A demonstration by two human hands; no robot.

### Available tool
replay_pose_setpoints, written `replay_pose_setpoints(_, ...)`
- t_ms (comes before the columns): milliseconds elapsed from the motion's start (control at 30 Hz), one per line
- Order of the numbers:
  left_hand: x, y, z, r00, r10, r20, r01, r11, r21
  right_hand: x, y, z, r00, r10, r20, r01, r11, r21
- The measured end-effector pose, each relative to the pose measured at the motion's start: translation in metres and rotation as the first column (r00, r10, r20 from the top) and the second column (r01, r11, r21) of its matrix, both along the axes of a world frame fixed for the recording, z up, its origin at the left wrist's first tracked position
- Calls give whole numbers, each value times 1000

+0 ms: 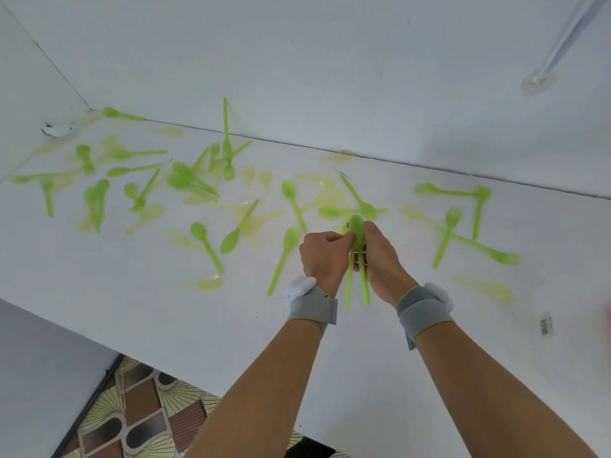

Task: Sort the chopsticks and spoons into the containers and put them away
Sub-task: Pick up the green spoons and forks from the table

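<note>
Head view: both hands, left hand (322,256) and right hand (377,256), grip green spoons (358,259) between them.

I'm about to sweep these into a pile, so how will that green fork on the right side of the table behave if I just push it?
The green fork looks like thin plastic, so probably light and stiff. Lying flat on the smooth white table, it should slide rather than roll. Its handle crosses another green utensil, so a push may drag that along or make it pivot.
</note>
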State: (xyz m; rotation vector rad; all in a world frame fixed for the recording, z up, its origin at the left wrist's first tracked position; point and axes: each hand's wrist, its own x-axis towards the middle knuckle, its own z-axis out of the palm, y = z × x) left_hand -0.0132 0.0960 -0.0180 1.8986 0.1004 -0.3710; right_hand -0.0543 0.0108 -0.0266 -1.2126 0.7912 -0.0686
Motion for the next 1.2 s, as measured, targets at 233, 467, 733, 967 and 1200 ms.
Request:
replay_pose_setpoints(233, 10, -9, -2, 1000, -20, 5, 20, 999, 46, 8, -5, 0, 998, 57, -20, -57, 998, 8)
replay_pose_setpoints(467, 44, -18, -11, 995, -32, 97, 24, 996, 81, 24, -26, -5, 998, -34, -56, 38, 997, 64)
replay_pose_setpoints(733, 107, -25, -48, 975, -186, 125, 112, 888, 446, 35, -62, -16, 985, -88, -147, 100, 992, 81)
replay_pose_setpoints(967, 111, -35, -56, 990, -96, 102, 46, 908, 415, 36, -75, -23, 978, -117, -174, 142, 981, 133)
replay_pose_setpoints(1200, 112, -32, -24, 949, -36, 314, 13, 997, 73, 28, -76, -9, 972, -185, -144, 200, 976, 92)
